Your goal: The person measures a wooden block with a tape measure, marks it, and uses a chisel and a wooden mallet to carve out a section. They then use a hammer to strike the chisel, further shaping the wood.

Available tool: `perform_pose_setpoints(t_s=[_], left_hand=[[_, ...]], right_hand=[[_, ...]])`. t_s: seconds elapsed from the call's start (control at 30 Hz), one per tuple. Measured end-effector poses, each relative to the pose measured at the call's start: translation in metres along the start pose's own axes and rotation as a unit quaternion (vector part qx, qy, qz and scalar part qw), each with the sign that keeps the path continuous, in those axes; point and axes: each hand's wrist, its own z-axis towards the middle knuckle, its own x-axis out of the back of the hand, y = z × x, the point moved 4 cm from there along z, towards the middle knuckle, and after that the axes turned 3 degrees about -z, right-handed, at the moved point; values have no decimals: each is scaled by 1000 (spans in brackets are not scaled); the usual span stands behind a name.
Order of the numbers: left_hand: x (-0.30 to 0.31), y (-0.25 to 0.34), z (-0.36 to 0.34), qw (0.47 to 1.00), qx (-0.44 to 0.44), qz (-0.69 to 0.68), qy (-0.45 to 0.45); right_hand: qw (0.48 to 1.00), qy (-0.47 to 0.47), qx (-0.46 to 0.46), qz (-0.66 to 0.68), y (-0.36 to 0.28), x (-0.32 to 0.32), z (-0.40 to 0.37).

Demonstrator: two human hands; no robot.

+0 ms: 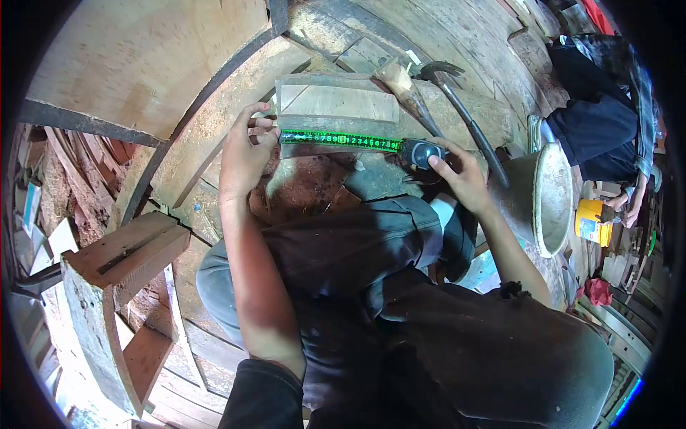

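While the left hand (243, 154) pinches the free end at its fingertips (263, 132), the tape blade (339, 140) runs flat along the wooden board (336, 104), rightward, to the case (421, 151) clenched in the right hand (461, 175).

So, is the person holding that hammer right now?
No, the hammer lies on the wood while the left hand and right hand both hold the green tape measure.

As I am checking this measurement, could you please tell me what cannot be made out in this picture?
Head view only:
Markings on the tape measure: too small and blurred to read.
Its end: hidden under the left hand.
The tape case: partly covered by the right hand.
The nearby person: cut off by the right edge.
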Motion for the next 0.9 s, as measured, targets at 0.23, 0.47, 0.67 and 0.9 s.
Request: perform_pose_setpoints(t_s=[0.23,0.47,0.67,0.9], left_hand=[[0,4,2,1000,-5,10,3],[-2,8,1,1000,-18,1,-10],[-4,11,1,999,-22,-19,-18],[-4,20,1,996,-18,-87,-10]], right_hand=[[1000,-6,-4,-12,1,1,0],[1000,-6,-1,-25,5,2,0],[1000,-11,-27,2,11,2,1],[999,2,-10,-42,-4,0,-5]])
